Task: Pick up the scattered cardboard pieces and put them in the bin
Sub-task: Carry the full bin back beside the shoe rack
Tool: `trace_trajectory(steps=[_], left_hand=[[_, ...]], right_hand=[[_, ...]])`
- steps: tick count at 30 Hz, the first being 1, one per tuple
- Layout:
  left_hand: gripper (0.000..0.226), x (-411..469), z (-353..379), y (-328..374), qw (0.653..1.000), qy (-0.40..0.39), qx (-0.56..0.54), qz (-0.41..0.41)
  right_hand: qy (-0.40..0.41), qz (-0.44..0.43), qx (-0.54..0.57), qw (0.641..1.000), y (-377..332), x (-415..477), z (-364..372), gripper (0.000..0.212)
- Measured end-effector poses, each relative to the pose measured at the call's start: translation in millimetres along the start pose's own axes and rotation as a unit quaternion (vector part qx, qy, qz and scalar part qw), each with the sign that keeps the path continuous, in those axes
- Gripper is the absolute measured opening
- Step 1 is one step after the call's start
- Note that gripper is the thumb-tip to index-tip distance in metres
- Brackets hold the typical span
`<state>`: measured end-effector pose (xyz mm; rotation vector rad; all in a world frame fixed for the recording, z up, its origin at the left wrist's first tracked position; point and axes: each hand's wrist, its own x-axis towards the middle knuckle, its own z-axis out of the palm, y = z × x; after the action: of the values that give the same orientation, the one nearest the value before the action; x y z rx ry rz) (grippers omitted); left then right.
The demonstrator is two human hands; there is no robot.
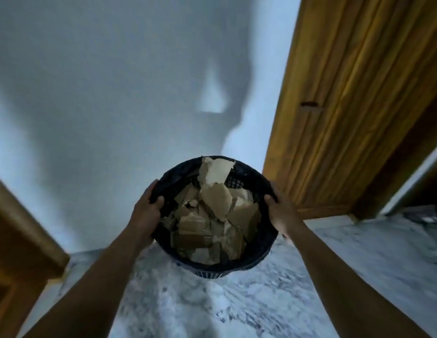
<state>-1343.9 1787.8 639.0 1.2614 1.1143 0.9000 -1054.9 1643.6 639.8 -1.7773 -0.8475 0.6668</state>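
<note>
Cardboard pieces (213, 223) fill the black mesh bin (264, 250) above the marble floor (212, 311), left hand (145, 212) and right hand (282, 213) each clenching a grip on opposite rim edges, likely for balance.

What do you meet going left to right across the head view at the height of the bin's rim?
Wooden furniture edge → white wall → left hand → bin with cardboard pieces → right hand → wooden door.
</note>
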Motion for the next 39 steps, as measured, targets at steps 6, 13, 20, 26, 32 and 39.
trace_trajectory(steps=[6,13,20,26,32,39], left_hand=[[0.045,47,150,44,0.992,-0.124,-0.010,0.003],[0.047,89,338,87,0.961,-0.276,0.021,-0.011],[0.045,92,542,112,0.866,-0.489,0.103,0.012],[0.051,20,724,101,0.806,-0.579,0.120,0.026],[0.052,-79,889,94,0.767,-0.626,0.132,0.045],[0.052,-177,1075,87,0.710,-0.689,0.140,0.044]], right_hand=[[0.128,0.006,-0.016,0.992,10,24,-123,0.047],[0.282,0.080,-0.005,0.956,40,41,-250,0.049],[0.464,0.145,0.015,0.874,76,15,-366,0.048],[0.573,0.187,0.029,0.797,129,-31,-480,0.049],[0.641,0.219,0.024,0.735,185,-72,-617,0.048],[0.705,0.228,0.025,0.671,238,-106,-762,0.048]])
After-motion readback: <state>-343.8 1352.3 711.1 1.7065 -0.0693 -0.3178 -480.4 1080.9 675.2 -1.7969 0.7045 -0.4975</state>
